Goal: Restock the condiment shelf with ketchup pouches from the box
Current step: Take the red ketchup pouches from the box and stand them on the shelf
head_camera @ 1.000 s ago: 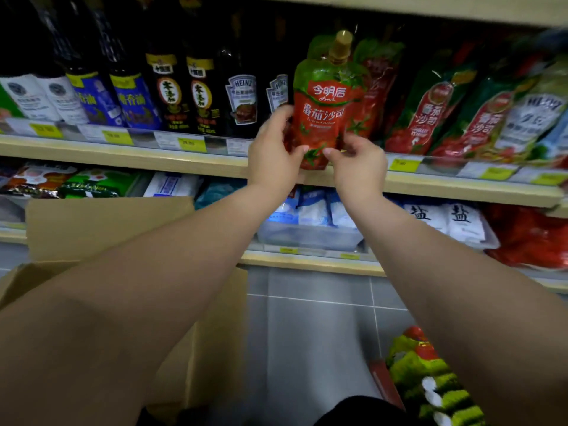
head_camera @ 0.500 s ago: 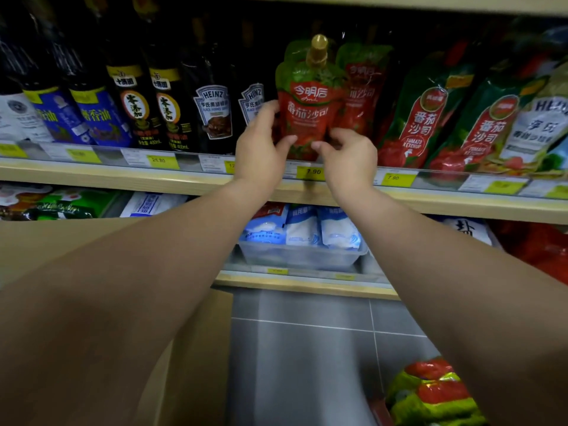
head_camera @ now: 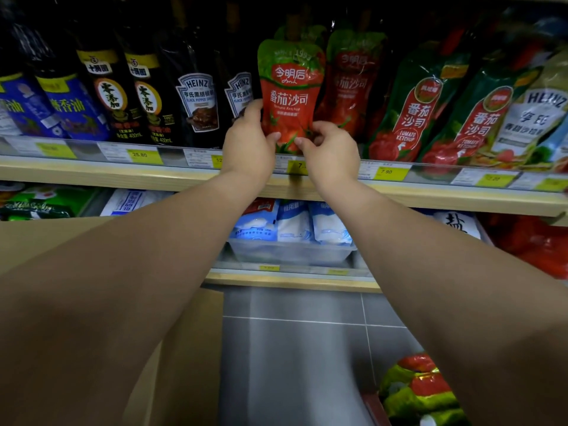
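Note:
A red and green ketchup pouch stands upright at the front of the condiment shelf, in front of a matching pouch. My left hand grips its lower left edge, and my right hand pinches its bottom right corner. The cardboard box sits low on the left, mostly hidden behind my left forearm. More ketchup pouches lie at the bottom right.
Dark sauce bottles fill the shelf to the left of the pouch. Other ketchup pouches lean on the right. White salt bags sit in a clear bin on the shelf below. Grey floor tiles lie beneath.
Both hands have carried the pouch further in and down onto the shelf. The view has shifted closer to the shelf, and the pouch's cap is now lost in the dark.

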Demonstrator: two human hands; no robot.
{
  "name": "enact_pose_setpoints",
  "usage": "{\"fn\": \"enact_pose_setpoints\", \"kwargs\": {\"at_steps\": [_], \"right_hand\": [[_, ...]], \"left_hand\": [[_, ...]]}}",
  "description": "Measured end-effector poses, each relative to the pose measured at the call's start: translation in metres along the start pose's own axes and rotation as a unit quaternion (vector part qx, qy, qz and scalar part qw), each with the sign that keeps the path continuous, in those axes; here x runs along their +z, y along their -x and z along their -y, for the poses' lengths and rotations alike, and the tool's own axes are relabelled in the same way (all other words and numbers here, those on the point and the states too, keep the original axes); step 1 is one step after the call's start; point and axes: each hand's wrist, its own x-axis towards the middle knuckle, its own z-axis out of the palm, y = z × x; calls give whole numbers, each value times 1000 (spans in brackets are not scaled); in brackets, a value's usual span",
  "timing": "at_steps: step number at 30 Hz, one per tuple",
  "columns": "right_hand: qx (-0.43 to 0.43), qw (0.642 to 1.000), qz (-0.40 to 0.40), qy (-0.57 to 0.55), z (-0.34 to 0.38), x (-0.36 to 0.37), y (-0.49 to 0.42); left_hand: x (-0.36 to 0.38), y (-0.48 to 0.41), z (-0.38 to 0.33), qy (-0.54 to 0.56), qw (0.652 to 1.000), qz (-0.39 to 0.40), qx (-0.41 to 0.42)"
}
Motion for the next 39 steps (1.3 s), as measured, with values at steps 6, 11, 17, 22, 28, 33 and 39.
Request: {"fn": "enact_pose_setpoints", "kwargs": {"at_steps": [6, 11, 17, 22, 28, 33, 39], "right_hand": [[-16, 999, -9, 29, 1, 6, 7], [-87, 992, -88, 9, 3, 5, 48], [-66, 997, 14, -31, 3, 30, 122], [-58, 992, 105, -36, 21, 71, 179], [-39, 977, 207, -43, 50, 127, 239], [-10, 950, 311, -42, 72, 185, 292], [19, 909, 415, -17, 89, 247, 352]], "left_hand": [[-9, 5, 9, -14, 1000, -3, 10], [-34, 35, 26, 7, 999, -19, 46], [-65, 98, 75, 9, 1000, 22, 1], [-101, 141, 127, 10, 996, 57, -73], [-151, 180, 190, -12, 987, 80, -137], [-204, 217, 257, -78, 975, 98, -184], [-253, 265, 332, -126, 943, 108, -289]]}}
